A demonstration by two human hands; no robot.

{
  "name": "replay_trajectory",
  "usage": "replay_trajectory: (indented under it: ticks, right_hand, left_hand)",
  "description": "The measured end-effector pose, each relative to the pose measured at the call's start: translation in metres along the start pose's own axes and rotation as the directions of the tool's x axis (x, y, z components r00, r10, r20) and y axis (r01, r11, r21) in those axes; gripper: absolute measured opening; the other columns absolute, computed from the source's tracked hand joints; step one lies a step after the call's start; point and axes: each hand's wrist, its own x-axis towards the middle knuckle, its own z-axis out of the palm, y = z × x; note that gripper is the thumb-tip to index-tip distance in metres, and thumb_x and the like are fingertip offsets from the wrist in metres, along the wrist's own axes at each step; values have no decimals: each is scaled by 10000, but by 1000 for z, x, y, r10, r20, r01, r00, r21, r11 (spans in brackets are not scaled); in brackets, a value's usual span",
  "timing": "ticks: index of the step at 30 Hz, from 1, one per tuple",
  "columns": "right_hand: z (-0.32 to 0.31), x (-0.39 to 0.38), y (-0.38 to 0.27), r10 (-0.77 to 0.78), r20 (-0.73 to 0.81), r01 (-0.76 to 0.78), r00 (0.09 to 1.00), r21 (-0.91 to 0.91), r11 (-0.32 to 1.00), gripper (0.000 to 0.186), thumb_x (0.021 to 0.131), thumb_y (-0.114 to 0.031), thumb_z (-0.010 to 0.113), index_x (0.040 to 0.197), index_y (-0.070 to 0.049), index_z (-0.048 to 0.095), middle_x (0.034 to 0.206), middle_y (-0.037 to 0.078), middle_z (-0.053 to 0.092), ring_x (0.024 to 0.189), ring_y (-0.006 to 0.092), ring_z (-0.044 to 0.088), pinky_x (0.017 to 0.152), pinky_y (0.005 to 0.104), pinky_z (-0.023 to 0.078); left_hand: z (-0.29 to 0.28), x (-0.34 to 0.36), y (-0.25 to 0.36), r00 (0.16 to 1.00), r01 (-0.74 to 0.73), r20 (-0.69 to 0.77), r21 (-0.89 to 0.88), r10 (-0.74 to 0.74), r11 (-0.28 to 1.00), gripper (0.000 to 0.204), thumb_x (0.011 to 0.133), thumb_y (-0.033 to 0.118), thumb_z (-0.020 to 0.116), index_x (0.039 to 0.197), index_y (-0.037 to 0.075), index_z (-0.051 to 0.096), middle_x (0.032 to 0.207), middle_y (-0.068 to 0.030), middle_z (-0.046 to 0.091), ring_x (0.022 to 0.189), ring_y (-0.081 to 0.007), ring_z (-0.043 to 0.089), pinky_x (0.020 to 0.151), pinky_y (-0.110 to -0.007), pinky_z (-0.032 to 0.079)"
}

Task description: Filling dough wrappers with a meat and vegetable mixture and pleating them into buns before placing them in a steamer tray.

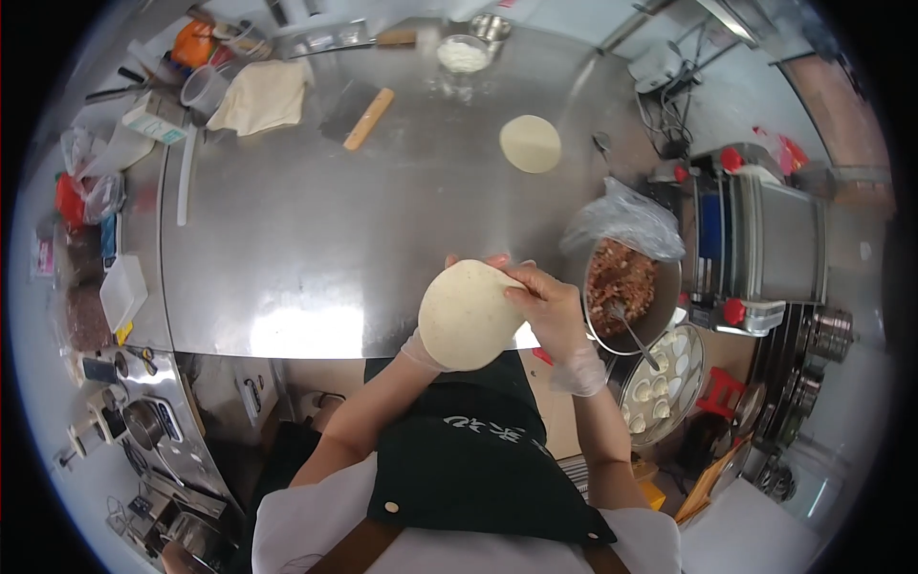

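Note:
A pale round dough sheet (464,316) is held up in front of my dark apron. My left hand (434,346) is under it, mostly hidden, with fingertips showing past the top edge. My right hand (540,301) grips the sheet's upper right edge between thumb and fingers. Clear plastic shows around both wrists. Just right of my hands stands a metal bowl of minced filling (612,277) with a spoon in it and a crumpled plastic bag (631,215) over its rim. A second dough round (530,143) lies farther back on the steel table (268,230).
At the back are a small rolling pin (368,119), a bowl of white powder (464,55) and a folded cloth (258,96). Containers and bags line the left. A tray of shaped dough pieces (660,397) sits below the filling bowl, and a steel machine with red knobs (765,244) stands at right.

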Motion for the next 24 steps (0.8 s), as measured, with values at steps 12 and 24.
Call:
replay_trajectory:
  ticks: [12, 24]
  right_hand:
    - [-186, -156, 72, -108, -403, -355, 909, -884, 305, 450, 770, -192, 765, 1173, -40, 632, 961, 103, 619, 888, 286, 629, 760, 375, 530]
    - [-189, -98, 92, -38, 34, 25, 999, -975, -223, 408, 818, -106, 623, 1217, -19, 623, 815, 48, 626, 761, 201, 676, 587, 324, 552]
  left_hand:
    - [-24, 29, -73, 985, -152, -50, 226, 167, 962, 565, 976, 411, 538, 1471, 178, 399, 1513, -117, 424, 1412, -346, 377, 1151, -645, 262]
    - [-7, 81, -107, 976, -203, -16, 270, 215, 941, 489, 1029, 370, 420, 1440, 108, 460, 1493, -139, 451, 1366, -364, 436, 1174, -550, 303]
